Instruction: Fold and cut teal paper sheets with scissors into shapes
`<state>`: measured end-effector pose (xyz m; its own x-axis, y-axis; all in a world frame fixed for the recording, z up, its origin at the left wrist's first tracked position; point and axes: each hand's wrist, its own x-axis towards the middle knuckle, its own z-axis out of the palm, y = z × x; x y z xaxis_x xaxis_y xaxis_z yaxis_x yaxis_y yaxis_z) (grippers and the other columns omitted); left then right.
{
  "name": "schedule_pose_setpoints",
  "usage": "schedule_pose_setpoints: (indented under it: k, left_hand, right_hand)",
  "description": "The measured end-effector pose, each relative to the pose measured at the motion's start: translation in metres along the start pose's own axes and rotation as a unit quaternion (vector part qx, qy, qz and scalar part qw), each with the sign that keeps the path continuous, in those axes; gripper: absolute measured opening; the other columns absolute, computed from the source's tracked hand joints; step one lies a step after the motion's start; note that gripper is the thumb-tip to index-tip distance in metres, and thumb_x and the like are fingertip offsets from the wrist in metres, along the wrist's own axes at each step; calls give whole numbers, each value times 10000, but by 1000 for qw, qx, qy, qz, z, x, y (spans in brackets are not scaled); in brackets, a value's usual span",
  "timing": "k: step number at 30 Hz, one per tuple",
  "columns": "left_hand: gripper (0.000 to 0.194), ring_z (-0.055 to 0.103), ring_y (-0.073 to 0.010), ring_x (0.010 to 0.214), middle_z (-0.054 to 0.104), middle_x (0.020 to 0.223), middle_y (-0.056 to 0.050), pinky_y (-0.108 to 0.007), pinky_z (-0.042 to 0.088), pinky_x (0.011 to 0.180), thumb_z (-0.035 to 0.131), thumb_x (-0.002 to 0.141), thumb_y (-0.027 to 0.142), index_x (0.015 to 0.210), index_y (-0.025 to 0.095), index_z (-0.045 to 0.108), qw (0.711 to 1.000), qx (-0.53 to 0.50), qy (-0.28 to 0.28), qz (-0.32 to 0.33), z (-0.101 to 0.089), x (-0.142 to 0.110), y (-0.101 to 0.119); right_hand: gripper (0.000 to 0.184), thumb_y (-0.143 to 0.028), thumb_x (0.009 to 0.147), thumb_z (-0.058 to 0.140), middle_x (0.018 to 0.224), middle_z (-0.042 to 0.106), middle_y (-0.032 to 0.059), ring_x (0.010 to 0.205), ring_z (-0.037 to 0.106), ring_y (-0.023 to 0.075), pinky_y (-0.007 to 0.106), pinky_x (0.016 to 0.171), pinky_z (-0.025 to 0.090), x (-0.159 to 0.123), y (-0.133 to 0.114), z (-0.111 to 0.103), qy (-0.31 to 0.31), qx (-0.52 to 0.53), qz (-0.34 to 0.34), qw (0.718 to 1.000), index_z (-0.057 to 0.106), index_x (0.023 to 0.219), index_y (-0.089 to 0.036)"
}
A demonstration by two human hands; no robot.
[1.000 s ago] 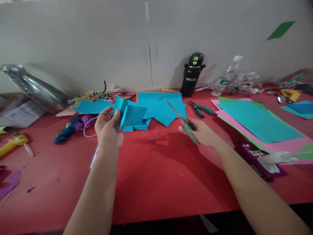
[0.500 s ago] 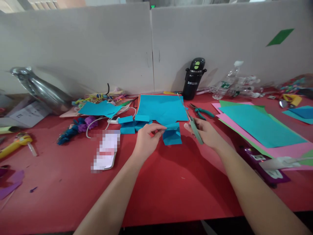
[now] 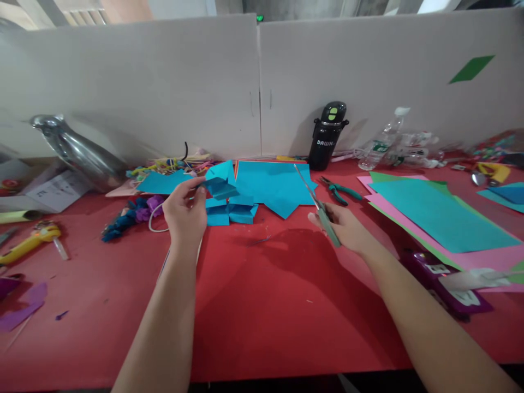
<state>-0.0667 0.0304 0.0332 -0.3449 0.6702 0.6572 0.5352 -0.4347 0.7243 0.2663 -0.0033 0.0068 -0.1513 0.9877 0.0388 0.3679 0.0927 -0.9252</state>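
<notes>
Red table (image 3: 254,327) by grey partition (image 3: 164,87), hands (image 3: 187,210) (image 3: 341,226) curled closed, holding blue paper (image 3: 221,180), scissors (image 3: 325,218)

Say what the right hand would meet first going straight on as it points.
With the scissors leading, the right hand would probably meet the large blue sheet; if higher, the grey partition.

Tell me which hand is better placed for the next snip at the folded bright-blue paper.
Probably the right: the right hand holds the green-handled metal scissors, blades pointing away from the person, while the left hand pinches the folded paper in its fingers.
</notes>
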Motion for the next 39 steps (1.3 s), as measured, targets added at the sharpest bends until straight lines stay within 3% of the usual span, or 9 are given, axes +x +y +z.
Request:
schedule_pose_setpoints:
  k: [5, 10, 14, 18, 21, 27, 31, 35, 39]
  left_hand:
    - [341, 703, -166, 809, 712, 1098, -71, -259, 546, 647, 660, 850, 219, 1188, 230, 700, 999, 6, 17, -35, 1, 2, -16]
    - [250, 682, -157, 835, 705, 1060, -59, -229, 510, 621, 646, 876, 246, 1119, 225, 700, 1000, 7, -3, -13, 9, -13, 3]
    - [142, 681, -172, 835, 731, 955, -50, -287, 533, 739, 574, 913, 207, 977, 196, 700, 986, 11, -162, 39, 21, -38, 29]
    - [200, 680, -193, 906, 734, 996, -50, -294, 525, 738, 514, 922, 140, 991, 213, 687, 928, 25, -359, 98, 36, -65, 44]
    - [231, 671, -223, 966, 722, 1051, -70, -338, 541, 789, 489, 931, 135, 1040, 208, 679, 896, 49, -427, 109, 47, -80, 46]
    - [265, 613, -266, 1139, 656, 1241, -124, -429, 519, 966, 481, 948, 163, 1118, 171, 683, 890, 129, -409, 153, 60, -89, 35]
    - [310, 490, -342, 1331, 573, 1425, -108, -554, 427, 1071, 488, 990, 374, 1094, 219, 735, 870, 204, -415, 170, 63, -89, 34]
    - [478, 341, -374, 1458, 460, 1550, -109, -587, 330, 1149, 385, 1015, 502, 1184, 203, 718, 853, 235, -436, 166, 70, -91, 34]
    - [551, 281, -365, 1494, 417, 1578, -133, -583, 245, 1202, 337, 1022, 522, 1289, 150, 644, 850, 239, -439, 164, 78, -93, 28]
  right_hand:
    - [437, -575, 788, 727, 691, 359, -55, 615, 341, 122, 267, 570, 296, 2, 6, 0, 0, 8, -1, 1000, 479, 787, -215]
    - [395, -564, 781, 722, 717, 487, -27, 641, 443, 150, 275, 590, 358, 4, 9, -1, 34, -34, -4, 999, 531, 803, -219]
    - [346, -554, 790, 689, 746, 611, 11, 649, 522, 181, 286, 584, 383, 5, 15, -6, 102, -148, 5, 984, 586, 829, -227]
    - [336, -566, 793, 660, 707, 647, 29, 624, 542, 193, 287, 550, 353, 7, 22, -18, 130, -257, 9, 957, 624, 770, -233]
    - [395, -624, 803, 614, 644, 641, 36, 594, 549, 209, 300, 536, 321, 7, 23, -27, 130, -329, 34, 935, 633, 681, -249]
    - [463, -673, 801, 562, 638, 670, 56, 647, 618, 257, 318, 541, 321, 8, 23, -40, 161, -382, 109, 904, 603, 602, -256]
    - [346, -583, 832, 548, 795, 738, 71, 767, 673, 296, 344, 586, 367, 8, 29, -49, 203, -403, 139, 881, 687, 803, -268]
    - [310, -501, 858, 540, 759, 747, 86, 858, 698, 327, 381, 662, 410, 8, 33, -55, 179, -410, 180, 876, 713, 944, -258]
    - [319, -486, 850, 566, 883, 765, 120, 940, 689, 367, 420, 711, 438, 6, 27, -48, 203, -430, 119, 871, 730, 973, -240]
